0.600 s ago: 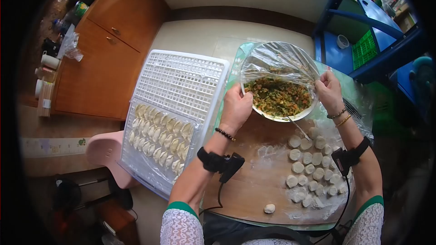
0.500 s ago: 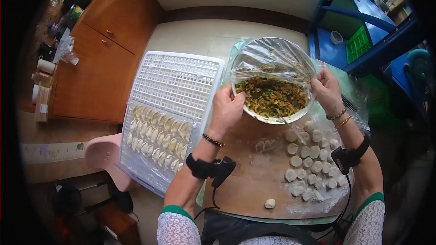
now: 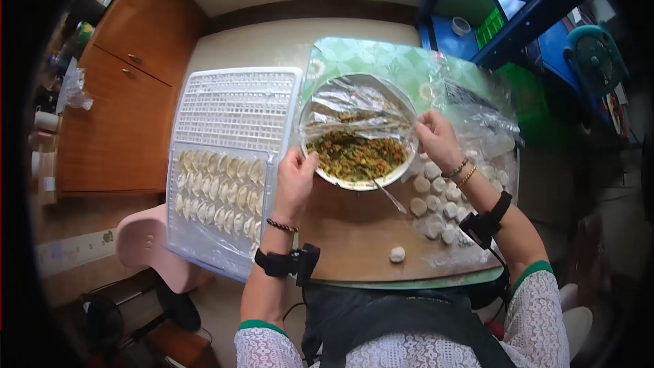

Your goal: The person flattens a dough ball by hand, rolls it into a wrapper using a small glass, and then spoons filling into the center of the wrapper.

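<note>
Head view: A person in lace sleeves pinches clear film [image 3: 361, 99] in the right hand [image 3: 436, 138] at the rim of a bowl [image 3: 356, 187], the left hand [image 3: 293, 180] closed on the opposite rim; whether its fingers also grip film cannot be told. The bowl sits between the hands, the film wrinkled over its far part, the chopped filling [image 3: 357, 157] exposed nearer the body. The sheet is best handled with even tension from both sides, kept above the filling, while the left hand steadies the rim; a sharp tug from the right hand could tip the bowl or catch the spoon [image 3: 390, 197], which slants out between the hands toward the body.

To the left hand's outer side, just beside it, runs the edge of a tray of dumplings [image 3: 216, 191], leaving little sideways room. Floured dough rounds [image 3: 434, 203] lie on the body side of the right hand, partly under its forearm, so that wrist is better kept high. A plastic bag [image 3: 477, 119] lies beyond the right hand, outward. The most room appears on the far side of both hands, across the flowered desk [image 3: 381, 54]; nearer the body, wooden board [image 3: 340, 232] shows around a lone dough ball [image 3: 397, 254].
</note>
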`<state>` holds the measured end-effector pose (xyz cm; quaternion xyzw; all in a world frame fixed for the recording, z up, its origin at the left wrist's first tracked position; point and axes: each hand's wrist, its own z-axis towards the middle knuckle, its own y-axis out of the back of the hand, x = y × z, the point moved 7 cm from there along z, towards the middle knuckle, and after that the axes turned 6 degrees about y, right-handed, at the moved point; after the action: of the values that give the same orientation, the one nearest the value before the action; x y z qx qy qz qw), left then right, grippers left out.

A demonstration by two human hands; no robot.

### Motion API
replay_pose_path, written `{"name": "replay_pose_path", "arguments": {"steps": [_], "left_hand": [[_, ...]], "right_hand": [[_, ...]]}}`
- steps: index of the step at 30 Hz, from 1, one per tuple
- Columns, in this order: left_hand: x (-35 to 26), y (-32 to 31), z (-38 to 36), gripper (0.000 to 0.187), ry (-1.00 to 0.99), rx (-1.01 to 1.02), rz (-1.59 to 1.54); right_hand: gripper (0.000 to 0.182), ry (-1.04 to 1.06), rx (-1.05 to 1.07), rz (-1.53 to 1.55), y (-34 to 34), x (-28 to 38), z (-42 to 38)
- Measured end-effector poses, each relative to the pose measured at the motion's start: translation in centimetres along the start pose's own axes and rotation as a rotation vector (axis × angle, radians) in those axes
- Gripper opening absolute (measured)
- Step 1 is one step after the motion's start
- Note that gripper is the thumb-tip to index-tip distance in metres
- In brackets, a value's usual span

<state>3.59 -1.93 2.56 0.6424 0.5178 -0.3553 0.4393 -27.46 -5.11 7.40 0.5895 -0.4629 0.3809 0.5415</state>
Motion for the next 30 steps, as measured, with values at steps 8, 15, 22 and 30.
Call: {"name": "replay_pose_path", "arguments": {"steps": [8, 15, 22, 30], "left_hand": [[1.1, -0.6, -7.4, 0.023, 0.186, 0.001, -0.390], [4.7, -5.7, -16.4, 0.023, 0.253, 0.214, -0.240], [6.0, -4.5, -22.2, 0.023, 0.260, 0.212, -0.150], [8.7, -2.4, -26.2, 0.023, 0.321, 0.130, -0.189]], "right_hand": [[0.022, 0.248, 0.039, -0.309, -0.1, 1.6, -13.2], [0.040, 0.471, 0.241, -0.674, -5.3, -1.2, -25.3], [0.022, 0.547, 0.058, -0.816, -5.4, -4.5, -26.3], [0.022, 0.385, -0.182, -0.841, 3.3, -6.3, -30.9]]}}
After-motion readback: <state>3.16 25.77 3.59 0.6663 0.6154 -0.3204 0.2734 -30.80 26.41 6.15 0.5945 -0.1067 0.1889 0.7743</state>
